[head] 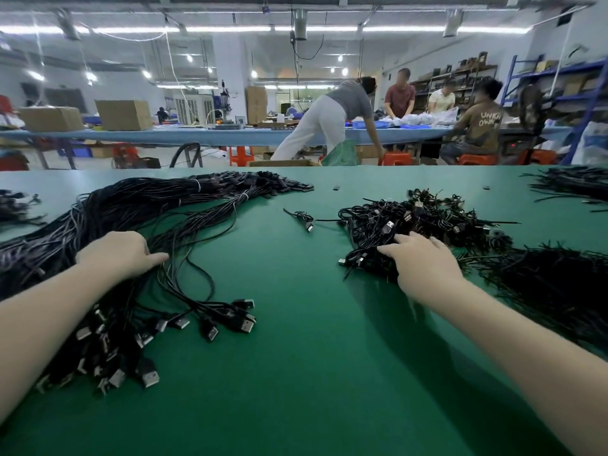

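USB cable bundle (138, 205), spread over the green worktop (296, 373) from eleven o'clock down to seven. Bound near the far end with white ties (197, 185); fanned loose at the near end into metal-tipped plugs (243, 324) around seven. Taken mid-length at nine by the left grip (121, 255), fingers curled down into the strands, thumb pointed toward three. Right grip (424, 261), at two o'clock: released, fingers straight and spread, rested on a heap of coiled cables (411, 218), nothing held. One stray coiled cable (304, 218) at twelve, apart from both heaps. Looked light strand by strand but bulky and floppy as a mass; soft, slack, prone to snag and tangle, with smooth jackets likely to slide through a loose hold. Seemed best gathered round the packed strands, mid-length or close to the ties, with the whole palm wrapped about them. Judged unwise to lift by the plugs: too scattered, too apt to catch on neighbouring strands.
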Demonstrator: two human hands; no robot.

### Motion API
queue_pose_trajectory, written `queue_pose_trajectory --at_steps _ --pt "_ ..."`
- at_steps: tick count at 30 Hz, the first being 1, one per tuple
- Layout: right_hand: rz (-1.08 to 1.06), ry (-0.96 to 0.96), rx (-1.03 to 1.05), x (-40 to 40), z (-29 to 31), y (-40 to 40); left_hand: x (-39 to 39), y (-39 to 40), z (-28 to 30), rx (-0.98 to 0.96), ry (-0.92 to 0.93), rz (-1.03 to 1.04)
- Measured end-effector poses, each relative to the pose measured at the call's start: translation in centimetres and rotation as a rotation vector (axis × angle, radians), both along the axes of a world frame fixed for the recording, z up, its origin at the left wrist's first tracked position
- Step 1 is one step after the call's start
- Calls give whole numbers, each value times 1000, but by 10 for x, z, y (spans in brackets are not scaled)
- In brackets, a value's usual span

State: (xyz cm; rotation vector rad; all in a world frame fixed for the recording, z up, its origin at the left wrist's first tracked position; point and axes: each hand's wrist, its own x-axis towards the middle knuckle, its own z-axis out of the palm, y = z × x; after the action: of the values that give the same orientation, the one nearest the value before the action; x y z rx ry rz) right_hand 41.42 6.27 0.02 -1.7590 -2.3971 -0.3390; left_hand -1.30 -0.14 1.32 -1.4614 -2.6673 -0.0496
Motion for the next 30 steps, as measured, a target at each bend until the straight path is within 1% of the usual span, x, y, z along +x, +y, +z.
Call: queue_pose_trajectory --at_steps 2,4,8,10,12,15,18,21,22,25,27,29,30 --pt "-4 67 130 -8 -5 -8 6 1 -2 12 -20 11" --pt "42 150 203 -19 -6 -14 8 4 -3 25 -49 42" --pt "178 258 174 -43 4 -25 9 9 -2 29 -71 131" --pt "241 277 189 -54 -2 -35 7 11 2 -7 -96 170" --pt "313 276 196 -63 -17 -46 2 14 7 -87 -116 185" --pt "416 309 82 -67 -36 -53 -6 14 13 -101 -157 189" --pt "411 413 28 -63 -38 -49 -10 10 14 -36 -206 149" --pt "381 445 -19 -64 -39 -49 -5 13 5 29 -162 32" --pt "379 442 -33 -64 -39 -49 -2 15 2 39 -122 23" --pt "358 457 -67 -64 -38 -50 14 19 -9 9 75 36" --pt "347 471 -80 -64 -38 -50 19 25 -15 33 128 58" --pt "341 475 -90 -64 -38 -51 21 29 -13 51 36 108" --pt "340 478 -92 -64 -37 -51 20 30 -8 52 -42 133"
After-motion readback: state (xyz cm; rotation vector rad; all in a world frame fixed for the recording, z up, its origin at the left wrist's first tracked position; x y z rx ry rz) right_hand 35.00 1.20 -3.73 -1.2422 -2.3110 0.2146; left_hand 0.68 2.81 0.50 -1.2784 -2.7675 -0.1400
